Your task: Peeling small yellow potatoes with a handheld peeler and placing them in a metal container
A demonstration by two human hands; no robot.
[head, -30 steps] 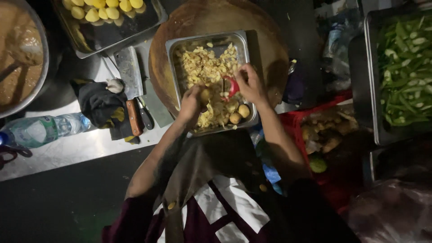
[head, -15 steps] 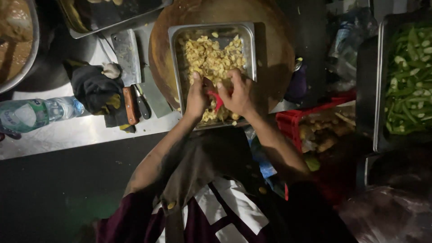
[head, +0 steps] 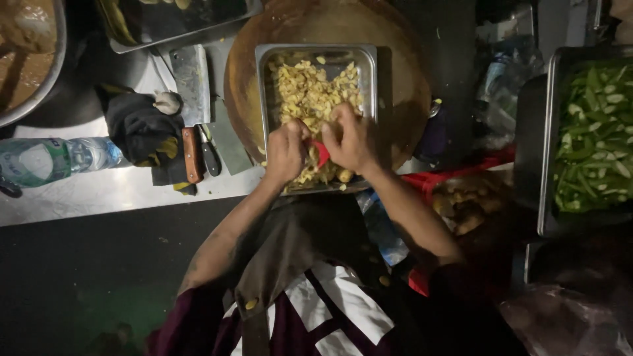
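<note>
From the head camera, the left hand (head: pixel 285 150) cups something hidden, while the right hand (head: pixel 353 140) grips a red peeler (head: pixel 320 153) over the steel tray (head: pixel 371 72) of peelings on a round wooden board (head: pixel 402 79). A cleaver (head: pixel 191 99) lies just left (bottle (head: pixel 56 160) beyond); green beans (head: pixel 593 132) sit well right.

The steel counter (head: pixel 99 194) bears a round wooden board (head: pixel 402 86), cleaver (head: pixel 191 99), dark cloth (head: pixel 138 128) and plastic bottle (head: pixel 53 160).
</note>
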